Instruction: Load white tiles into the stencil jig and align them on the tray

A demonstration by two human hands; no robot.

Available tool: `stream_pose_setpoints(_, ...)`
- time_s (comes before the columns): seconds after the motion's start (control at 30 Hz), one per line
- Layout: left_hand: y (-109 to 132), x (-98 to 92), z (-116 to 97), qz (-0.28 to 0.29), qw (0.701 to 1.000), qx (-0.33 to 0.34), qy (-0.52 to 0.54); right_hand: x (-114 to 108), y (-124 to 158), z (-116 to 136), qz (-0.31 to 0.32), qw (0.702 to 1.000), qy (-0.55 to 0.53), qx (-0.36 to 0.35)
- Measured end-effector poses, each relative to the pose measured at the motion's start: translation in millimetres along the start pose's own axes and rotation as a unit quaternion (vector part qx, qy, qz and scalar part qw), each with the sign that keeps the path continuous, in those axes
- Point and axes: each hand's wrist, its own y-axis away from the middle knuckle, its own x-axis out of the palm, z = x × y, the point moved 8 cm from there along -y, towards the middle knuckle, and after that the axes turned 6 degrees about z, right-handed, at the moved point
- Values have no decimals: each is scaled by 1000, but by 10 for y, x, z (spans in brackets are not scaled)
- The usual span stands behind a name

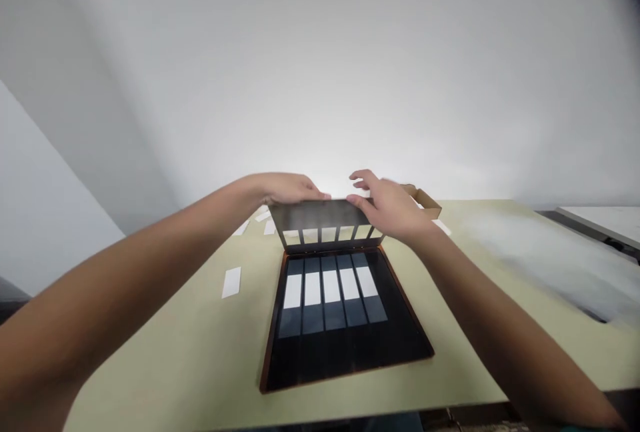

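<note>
A flat frame (345, 351) with a black bed and a reddish-brown rim lies opened out on the table. Several dark strips, each with a white card (331, 286) across it, sit side by side in its bed. The frame's dark lid (325, 215), with a row of cut-out windows, stands tilted up along the far edge. My left hand (291, 188) is closed over the lid's top edge at the left, its far fingers hidden. At the lid's upper right, my right hand (387, 202) has its thumb by the edge and its other visible fingers spread above.
The pale green table (190, 345) runs up to a white wall. A loose white card (231, 283) lies left of the frame, and several more lie beyond the lid. An open cardboard box (429, 203) stands behind my right hand. A blurred translucent sheet (545, 265) covers the right side.
</note>
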Motion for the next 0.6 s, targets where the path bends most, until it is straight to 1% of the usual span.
stream_pose_setpoints(0.1,-252,-387,69,-42,999,-2,-8,189,-80,10,-65,996,61,11)
stream_pose_setpoints(0.17,-307,-592,93,-111,994,9,-22,323,-171,-20,-88,992,86,14)
stream_pose_setpoints(0.23,-203,-700,161,-222,974,27,-37,404,-303,-86,-100,990,100,15)
stream_pose_setpoints(0.27,-85,-681,220,-282,958,41,-44,427,-374,-127,-103,989,104,14)
stream_pose_setpoints(0.3,69,-598,299,-338,938,59,-50,441,-442,-169,-107,988,107,15)
stream_pose_setpoints(0.33,236,-442,391,-378,920,83,-58,451,-505,-209,-110,988,108,15)
stream_pose_setpoints(0.37,391,-215,490,-394,910,111,-67,460,-559,-246,-114,987,109,15)
stream_pose_setpoints(0.4,532,62,589,-393,905,141,-77,471,-605,-278,-118,987,110,17)
stream_pose_setpoints(0.43,655,363,684,-379,905,171,-86,486,-644,-305,-122,986,109,19)
stream_pose_setpoints(0.5,845,964,841,-332,910,228,-98,525,-706,-349,-129,986,106,26)
stream_pose_setpoints(0.53,920,1217,898,-314,910,252,-99,547,-734,-368,-133,985,105,31)
stream_pose_setpoints(0.57,974,1425,944,-299,910,270,-96,570,-762,-386,-136,984,104,37)
stream_pose_setpoints(0.6,1009,1592,973,-286,910,285,-93,593,-792,-404,-139,984,105,43)
